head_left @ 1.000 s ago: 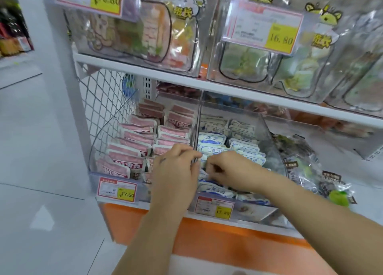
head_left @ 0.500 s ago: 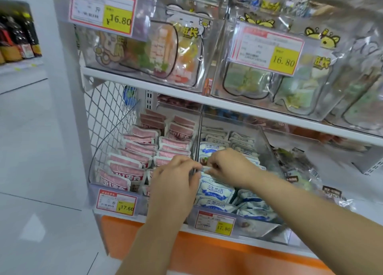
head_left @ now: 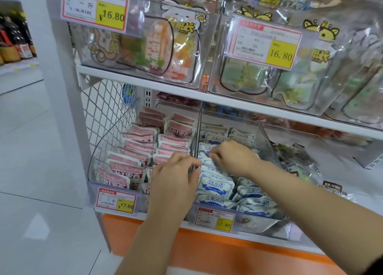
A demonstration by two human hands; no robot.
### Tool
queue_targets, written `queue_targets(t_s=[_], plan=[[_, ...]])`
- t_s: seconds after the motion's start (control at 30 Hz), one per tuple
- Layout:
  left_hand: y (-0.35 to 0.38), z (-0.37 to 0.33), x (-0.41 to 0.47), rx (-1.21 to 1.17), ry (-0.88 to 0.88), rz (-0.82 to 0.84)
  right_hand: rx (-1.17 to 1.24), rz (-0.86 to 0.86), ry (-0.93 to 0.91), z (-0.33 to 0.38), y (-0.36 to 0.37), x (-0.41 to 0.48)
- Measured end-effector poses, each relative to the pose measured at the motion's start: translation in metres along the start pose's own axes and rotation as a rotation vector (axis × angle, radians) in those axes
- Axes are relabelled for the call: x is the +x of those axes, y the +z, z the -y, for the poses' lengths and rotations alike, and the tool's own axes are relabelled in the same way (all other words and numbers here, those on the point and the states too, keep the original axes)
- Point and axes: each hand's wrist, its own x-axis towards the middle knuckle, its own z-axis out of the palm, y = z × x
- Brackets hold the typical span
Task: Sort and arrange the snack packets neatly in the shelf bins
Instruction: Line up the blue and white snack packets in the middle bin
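Head view: both hands reach into the lower row of clear bins on the shelf [head_left: 145, 83]. The right hand [head_left: 234, 157] is curled knuckles-up over the right bin [head_left: 259, 223], its fingertips closed on the top edge of a blue packet [head_left: 204, 150] that stands just under them. The left hand [head_left: 176, 179] sits just left of the right hand and a little nearer the person. Its fingers are bent, with the tips at the top edge of the divider [head_left: 196, 133] between the two bins. Whether these fingers pinch a packet or only touch it cannot be told. The two hands are close but apart.

Below and in front of the right hand, the blue packets [head_left: 215, 184] stand in rows, leaning back, printed faces toward the person. Some at the front, under the right forearm, lie tilted and less even. Left of the left hand, the pink packets [head_left: 134, 148] fill the left bin [head_left: 91, 171] in two leaning rows that run back beyond both hands.

A tag marked 17.60 [head_left: 116, 200] hangs on the left bin's front, left of the left wrist. A tag marked 17.80 [head_left: 214, 219] hangs on the right bin's front, between the forearms. Right of the right forearm lie dark packets [head_left: 294, 156]. Above both hands, clear bins hold large bags [head_left: 176, 46] under two 16.80 tags.
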Motion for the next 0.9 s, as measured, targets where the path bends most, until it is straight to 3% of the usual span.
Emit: queue_targets(t_s=[0.13, 0.27, 0.5, 0.57, 0.73, 0.83, 0.9], plan=[[0.0, 0.0, 0.001, -0.005, 0.003, 0.0, 0.191, 0.138, 0.023, -0.003, -0.015, -0.001], [0.001, 0.0, 0.001, -0.024, -0.006, -0.002, 0.225, 0.034, 0.131, -0.012, -0.015, 0.028], [0.002, 0.002, 0.004, -0.05, -0.02, 0.015, 0.291, 0.304, 0.212, -0.02, -0.024, 0.057], [0.002, 0.002, 0.004, -0.043, -0.016, 0.016, 0.212, 0.376, 0.223, -0.017, -0.024, 0.059], [0.001, -0.001, 0.004, -0.055, -0.013, -0.002, -0.072, 0.062, 0.241, -0.002, 0.003, 0.054], [0.002, 0.0, 0.003, -0.047, 0.009, -0.025, -0.097, -0.173, 0.238, -0.004, 0.013, 0.043], [0.002, -0.001, 0.003, -0.041, 0.009, -0.021, -0.072, -0.207, 0.263, -0.008, 0.013, 0.043]])
